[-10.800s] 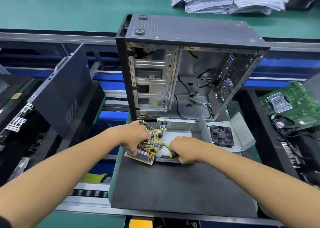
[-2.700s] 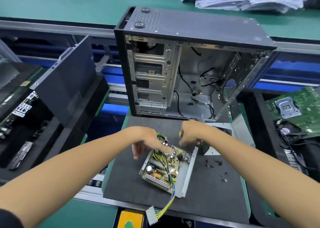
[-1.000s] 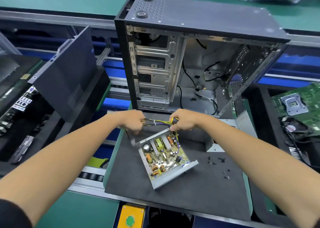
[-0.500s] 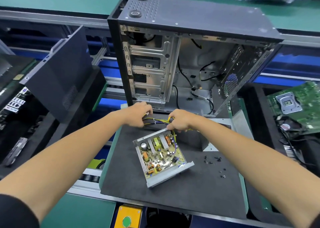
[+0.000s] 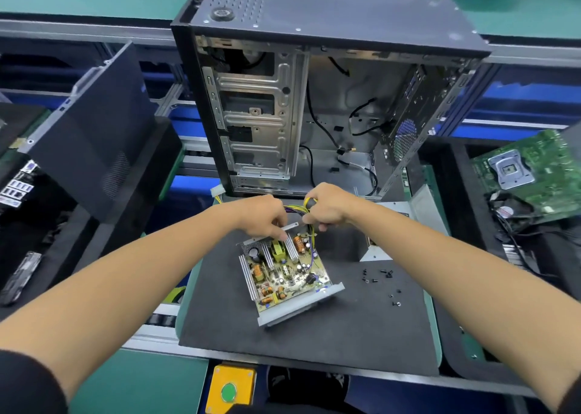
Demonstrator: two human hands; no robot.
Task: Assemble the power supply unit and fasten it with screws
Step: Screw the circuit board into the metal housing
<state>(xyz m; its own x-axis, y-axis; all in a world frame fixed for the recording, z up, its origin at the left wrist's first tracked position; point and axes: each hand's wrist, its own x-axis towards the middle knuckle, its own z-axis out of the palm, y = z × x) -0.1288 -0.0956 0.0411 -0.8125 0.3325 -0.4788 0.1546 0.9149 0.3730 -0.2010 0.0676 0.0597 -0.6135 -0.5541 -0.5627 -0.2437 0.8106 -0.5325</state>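
Power supply unit (image 5: 284, 277), open metal tray with circuit board exposed, lying on the dark foam mat (image 5: 314, 335) on the worktop, turned at an angle; wire bundle (image 5: 294, 210), yellow and purple, running off its far edge

Left hand (image 5: 264, 217) reaching over the far rim of the unit, fingers curled down and touching the rim and heatsink fins; whether it is gripping the wires, cannot tell

Right hand (image 5: 325, 207) closing round a yellow-and-black screwdriver handle (image 5: 309, 203), knuckles against the wire bundle

Loose black screws (image 5: 382, 283) lying scattered on the mat to the right of the unit, apart from it

Grey metal cover (image 5: 394, 228) sitting behind the right forearm

Open computer case (image 5: 314, 99) standing at the far edge of the mat, side off, cables hanging inside

Green motherboard (image 5: 531, 171) lying off to the right
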